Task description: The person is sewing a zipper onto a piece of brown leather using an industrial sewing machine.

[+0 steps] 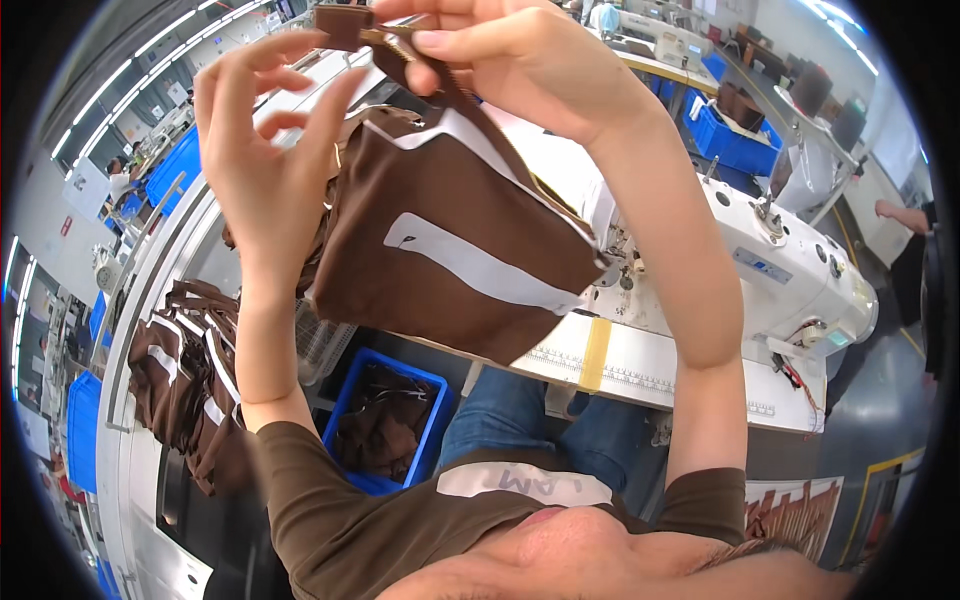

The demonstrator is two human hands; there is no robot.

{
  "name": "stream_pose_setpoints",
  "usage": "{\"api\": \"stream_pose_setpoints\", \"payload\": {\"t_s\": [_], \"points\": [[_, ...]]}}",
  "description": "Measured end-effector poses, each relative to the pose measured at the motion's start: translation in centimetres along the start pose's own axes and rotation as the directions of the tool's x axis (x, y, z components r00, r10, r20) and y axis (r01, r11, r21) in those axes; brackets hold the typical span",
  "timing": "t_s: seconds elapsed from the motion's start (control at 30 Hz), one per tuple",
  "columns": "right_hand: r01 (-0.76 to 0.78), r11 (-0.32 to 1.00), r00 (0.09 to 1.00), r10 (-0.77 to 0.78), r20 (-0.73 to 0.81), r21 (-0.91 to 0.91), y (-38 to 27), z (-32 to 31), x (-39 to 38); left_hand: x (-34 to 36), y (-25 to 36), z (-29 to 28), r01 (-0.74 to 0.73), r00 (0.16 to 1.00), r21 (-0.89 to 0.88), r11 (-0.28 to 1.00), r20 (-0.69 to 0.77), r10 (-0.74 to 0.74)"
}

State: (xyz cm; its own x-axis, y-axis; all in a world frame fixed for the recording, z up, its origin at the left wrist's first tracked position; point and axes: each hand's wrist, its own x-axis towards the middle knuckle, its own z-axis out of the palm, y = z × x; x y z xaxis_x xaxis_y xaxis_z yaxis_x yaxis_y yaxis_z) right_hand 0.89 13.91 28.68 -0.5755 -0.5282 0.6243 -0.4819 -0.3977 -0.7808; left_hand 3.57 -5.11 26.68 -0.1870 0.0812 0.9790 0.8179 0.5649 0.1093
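Note:
A brown cloth piece (pixel 440 250) with white strips hangs in front of me, over the sewing table. My right hand (pixel 510 60) pinches its narrow upper end between thumb and fingers; some fingertips are hidden behind the cloth. There a folded brown band (pixel 343 26) sticks out to the left, beside a thin gold-coloured edge. My left hand (pixel 255 130) is raised left of the cloth, its fingers bent but apart. The index fingertip is close to the folded band; whether they touch I cannot tell.
A white sewing machine (pixel 765 265) stands to the right, above a table edge with a ruler strip (pixel 660 388). More brown pieces (pixel 190 375) lie piled at left. A blue bin (pixel 437 415) with dark cloth sits below. Another person's hand (pixel 898 214) shows far right.

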Motion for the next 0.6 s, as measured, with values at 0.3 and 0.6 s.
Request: {"api": "stream_pose_setpoints", "payload": {"t_s": [0.3,0.6], "points": [[0.032,0.984,0.998,-0.039,0.038,0.177,1.1,-0.3,-1.5,0.8,-0.5,2.1,0.381,0.888,-0.567,0.731,0.444,-0.118],[-0.017,0.918,0.961,-0.094,-0.258,-0.396,3.1,-1.5,-1.9,-1.6,-0.8,2.9,0.380,0.658,-0.041,0.924,0.714,-0.239]]}}
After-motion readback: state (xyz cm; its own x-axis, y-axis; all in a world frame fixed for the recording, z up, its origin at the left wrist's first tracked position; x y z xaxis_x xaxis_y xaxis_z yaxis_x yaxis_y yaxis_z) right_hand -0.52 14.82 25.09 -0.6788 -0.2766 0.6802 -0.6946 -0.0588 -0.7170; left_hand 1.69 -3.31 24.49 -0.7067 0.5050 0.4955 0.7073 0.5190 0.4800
